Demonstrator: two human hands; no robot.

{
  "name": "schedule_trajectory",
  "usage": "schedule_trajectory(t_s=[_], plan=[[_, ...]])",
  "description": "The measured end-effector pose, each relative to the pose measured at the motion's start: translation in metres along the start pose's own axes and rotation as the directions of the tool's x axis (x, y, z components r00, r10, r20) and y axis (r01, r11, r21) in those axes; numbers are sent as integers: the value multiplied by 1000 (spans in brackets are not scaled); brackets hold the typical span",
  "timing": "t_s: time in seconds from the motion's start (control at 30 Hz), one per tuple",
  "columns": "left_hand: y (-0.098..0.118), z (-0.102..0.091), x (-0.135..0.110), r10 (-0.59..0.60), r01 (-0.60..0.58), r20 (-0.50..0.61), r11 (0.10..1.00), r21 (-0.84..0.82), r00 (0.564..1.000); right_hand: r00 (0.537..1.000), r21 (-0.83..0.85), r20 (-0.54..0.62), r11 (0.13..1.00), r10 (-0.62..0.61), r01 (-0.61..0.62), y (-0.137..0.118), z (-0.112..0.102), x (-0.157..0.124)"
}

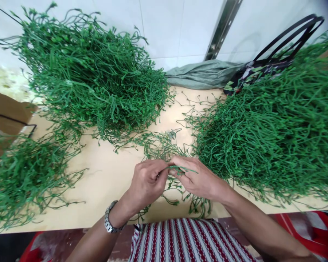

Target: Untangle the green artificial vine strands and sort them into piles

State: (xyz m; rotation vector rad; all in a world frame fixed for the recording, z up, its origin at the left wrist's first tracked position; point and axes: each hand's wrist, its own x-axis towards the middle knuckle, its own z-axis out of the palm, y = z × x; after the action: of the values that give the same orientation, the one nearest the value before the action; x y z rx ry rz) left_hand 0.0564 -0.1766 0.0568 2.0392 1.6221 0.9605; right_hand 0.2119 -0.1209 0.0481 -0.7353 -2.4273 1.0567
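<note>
While my left hand and right hand pinch a thin green stem in curled fingers above the near middle of the table, loose stems lie beneath. A left heap and right heap crowd the table's sides, the latter partly hiding a flower-printed bag; grey-green cloth lies along its back.

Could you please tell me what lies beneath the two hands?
Loose green stems and pale tabletop show around the left hand and right hand; what lies directly beneath the hands is covered.
</note>
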Motion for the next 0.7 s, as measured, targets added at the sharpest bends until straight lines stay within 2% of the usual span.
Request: schedule_trajectory(t_s=[0.07, 0.13, 0.2, 0.3, 0.4, 0.57, 0.7], plan=[[0, -4, -1, 54, -52, 49, 998, -41, 997, 999, 52, 43, 999, 6, -8, -1, -3, -1], [-1, -8, -1, 52, -27, 113, 977, -211, 992, 996, 160, 86, 987, -13, -1, -1, -5, -1], [-3, -12, -1, 21, 46, 145, 895, -443, 989, 994, 297, 92, 955, -52, 22, -1, -4, -1], [-7, -9, -4, -60, 134, 132, 720, -681, 989, 997, 481, 11, 874, -82, 67, 1, 4, 0], [-11, -2, -7, -138, 205, 152, 628, -751, 979, 997, 598, -76, 798, -32, 71, 4, 16, -1], [-12, 6, -9, -232, 243, 131, 564, -789, 964, 984, 693, -167, 717, 59, 75, 0, 27, -5], [-8, 6, -8, -206, 229, 143, 490, -841, 968, 971, 720, -225, 685, 77, 112, -6, 30, -6]])
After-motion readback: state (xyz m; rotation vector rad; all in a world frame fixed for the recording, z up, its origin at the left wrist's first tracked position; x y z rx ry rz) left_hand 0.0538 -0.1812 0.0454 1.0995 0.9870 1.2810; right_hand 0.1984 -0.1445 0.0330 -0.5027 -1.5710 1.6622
